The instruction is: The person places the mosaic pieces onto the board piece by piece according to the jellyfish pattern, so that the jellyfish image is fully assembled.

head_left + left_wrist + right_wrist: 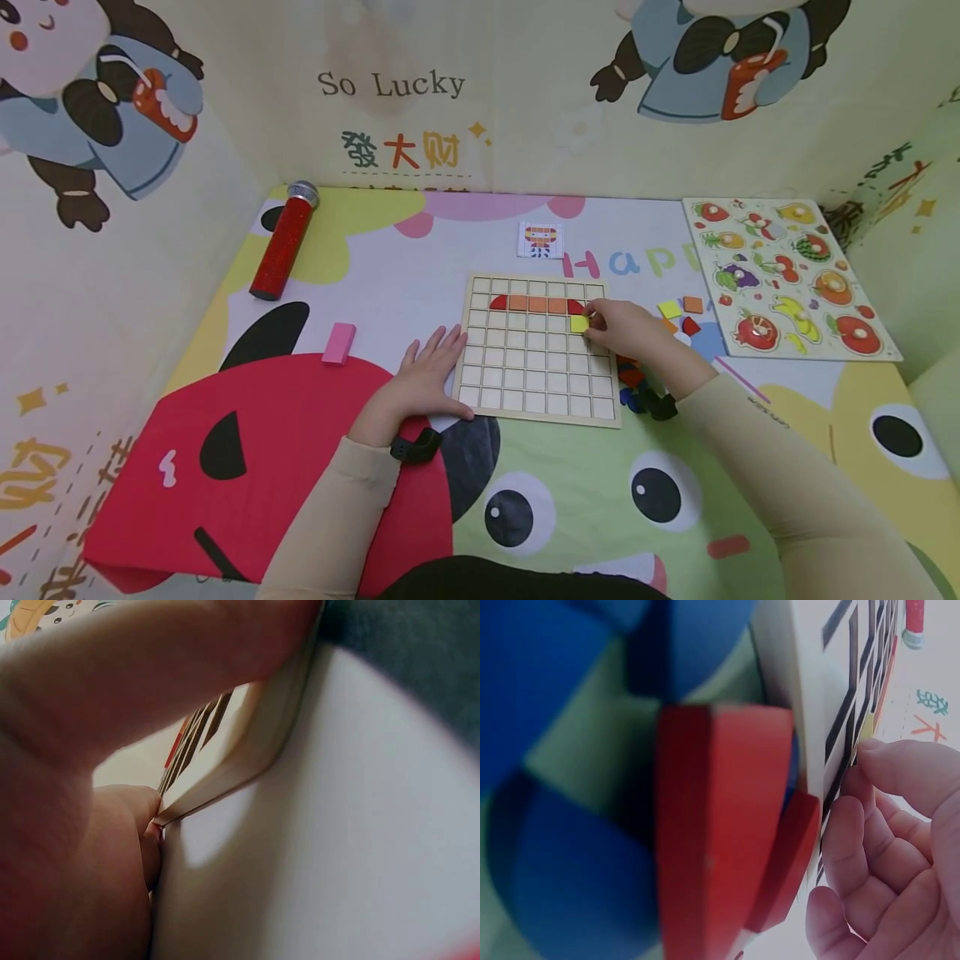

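A wooden grid board (515, 379) lies on the table. One of its upper rows holds orange square tiles (537, 304) between a red rounded tile (498, 302) at the left and another at the right. My right hand (626, 329) pinches a yellow square tile (578, 324) between thumb and fingertips, over the cell below the right red tile. In the right wrist view the yellow tile (868, 726) is mostly hidden by the thumb. My left hand (420, 379) rests at the board's left edge, fingers extended, its thumb (172, 667) against the lower corner.
Loose red pieces (742, 825) and blue pieces (570, 870) lie along the board's right side. Beyond my right hand are a spare yellow tile (670, 309) and a fruit puzzle board (750, 287). A pattern card (541, 250), pink block (339, 343) and red microphone (282, 250) lie around.
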Demonstrator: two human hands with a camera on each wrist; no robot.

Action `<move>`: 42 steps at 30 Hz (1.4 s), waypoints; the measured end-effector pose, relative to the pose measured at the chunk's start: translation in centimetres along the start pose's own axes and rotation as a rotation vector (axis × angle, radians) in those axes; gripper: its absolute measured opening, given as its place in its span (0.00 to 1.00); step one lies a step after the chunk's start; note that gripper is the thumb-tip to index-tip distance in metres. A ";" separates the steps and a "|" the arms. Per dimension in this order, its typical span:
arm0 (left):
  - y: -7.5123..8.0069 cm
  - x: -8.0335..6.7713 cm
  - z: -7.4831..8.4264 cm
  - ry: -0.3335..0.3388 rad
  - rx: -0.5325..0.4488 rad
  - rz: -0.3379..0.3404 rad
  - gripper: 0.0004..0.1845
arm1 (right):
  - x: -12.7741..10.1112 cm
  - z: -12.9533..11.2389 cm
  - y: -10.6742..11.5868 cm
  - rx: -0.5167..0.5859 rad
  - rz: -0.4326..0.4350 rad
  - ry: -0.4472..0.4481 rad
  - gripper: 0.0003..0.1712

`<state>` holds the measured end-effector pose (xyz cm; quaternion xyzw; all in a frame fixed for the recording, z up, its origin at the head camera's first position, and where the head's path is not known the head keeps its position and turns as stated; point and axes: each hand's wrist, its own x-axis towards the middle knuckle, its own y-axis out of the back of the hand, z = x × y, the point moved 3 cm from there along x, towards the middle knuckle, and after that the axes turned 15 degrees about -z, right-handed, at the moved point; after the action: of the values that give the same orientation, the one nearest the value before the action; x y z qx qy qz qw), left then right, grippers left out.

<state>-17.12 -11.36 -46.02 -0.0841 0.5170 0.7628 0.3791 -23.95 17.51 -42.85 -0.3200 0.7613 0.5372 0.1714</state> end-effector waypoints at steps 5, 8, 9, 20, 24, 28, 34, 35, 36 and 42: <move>0.0 0.0 0.1 -0.002 0.003 0.002 0.63 | 0.0 -0.1 -0.1 0.023 0.003 0.012 0.21; 0.0 0.1 0.1 0.005 0.010 0.000 0.63 | 0.0 -0.2 -0.1 0.031 0.005 0.014 0.21; 0.0 0.1 0.1 0.006 0.011 0.001 0.63 | 0.0 -0.2 -0.1 0.035 0.006 0.014 0.20; 0.1 -0.2 0.3 0.008 -0.005 -0.002 0.63 | -0.2 -0.3 -0.1 0.061 0.012 0.076 0.21; 0.1 -0.1 0.3 0.010 -0.003 -0.001 0.63 | -0.9 0.2 0.2 0.085 0.020 0.076 0.22; 0.2 0.0 0.2 0.018 0.000 -0.005 0.63 | -2.2 1.4 1.0 0.123 0.034 0.047 0.23; 0.3 -0.1 0.2 0.025 -0.011 -0.006 0.64 | -4.6 3.8 1.7 0.118 0.082 0.047 0.23; 0.3 -0.1 0.3 0.023 -0.013 -0.005 0.64 | -4.8 4.2 1.6 0.116 0.081 0.049 0.23; 0.3 -0.1 0.3 0.026 -0.012 -0.008 0.64 | -5.1 4.5 1.4 0.113 0.081 0.056 0.22; 0.2 0.0 0.3 0.025 -0.015 -0.005 0.64 | -5.7 5.4 0.1 0.094 0.063 0.077 0.20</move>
<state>-17.18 -11.19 -45.72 -0.0979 0.5157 0.7647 0.3739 -20.23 24.32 -41.29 -0.3080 0.8015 0.4932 0.1397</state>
